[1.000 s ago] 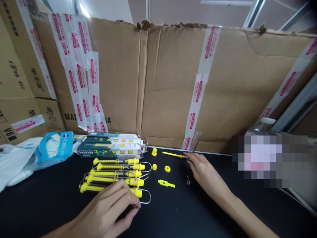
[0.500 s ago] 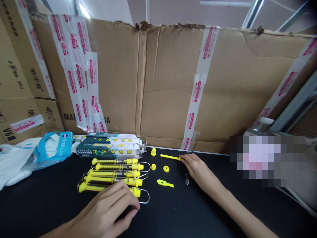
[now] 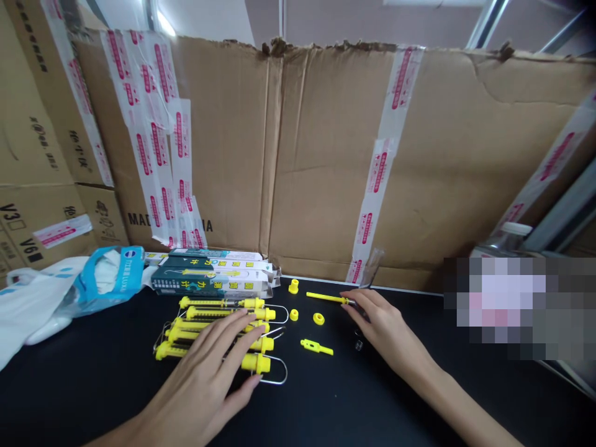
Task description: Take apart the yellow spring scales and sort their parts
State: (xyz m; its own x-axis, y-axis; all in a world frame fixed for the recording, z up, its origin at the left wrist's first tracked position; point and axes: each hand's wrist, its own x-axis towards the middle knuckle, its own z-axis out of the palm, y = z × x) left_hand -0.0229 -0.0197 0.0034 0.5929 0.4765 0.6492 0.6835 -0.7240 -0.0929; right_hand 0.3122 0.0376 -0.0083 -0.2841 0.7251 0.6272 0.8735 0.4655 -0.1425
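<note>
Several yellow spring scales (image 3: 256, 362) with wire hooks lie side by side on the black table. My left hand (image 3: 205, 366) rests across them, fingers stretched out and spread, hiding their middles. At the right, my right hand (image 3: 372, 313) has its fingertips and thumb closed at the metal-tipped end of a thin yellow rod (image 3: 326, 297). Between the hands lie a flat yellow piece with a slot (image 3: 316, 347), a yellow ring (image 3: 318, 318), a small yellow cap (image 3: 293, 315) and a flanged yellow cap (image 3: 293, 286). A small coil spring (image 3: 358, 344) lies below my right hand.
Printed spring scale boxes (image 3: 209, 273) are stacked behind the scales. A blue and white plastic bag (image 3: 109, 273) lies at the left. Tall cardboard (image 3: 326, 155) walls off the back. A clear bottle (image 3: 514, 231) stands at the right beside a blurred-out patch.
My left hand has opened from a curled pose and spread its fingers over the spring scales. My right hand stays at the rod's end. The whole view has shifted slightly.
</note>
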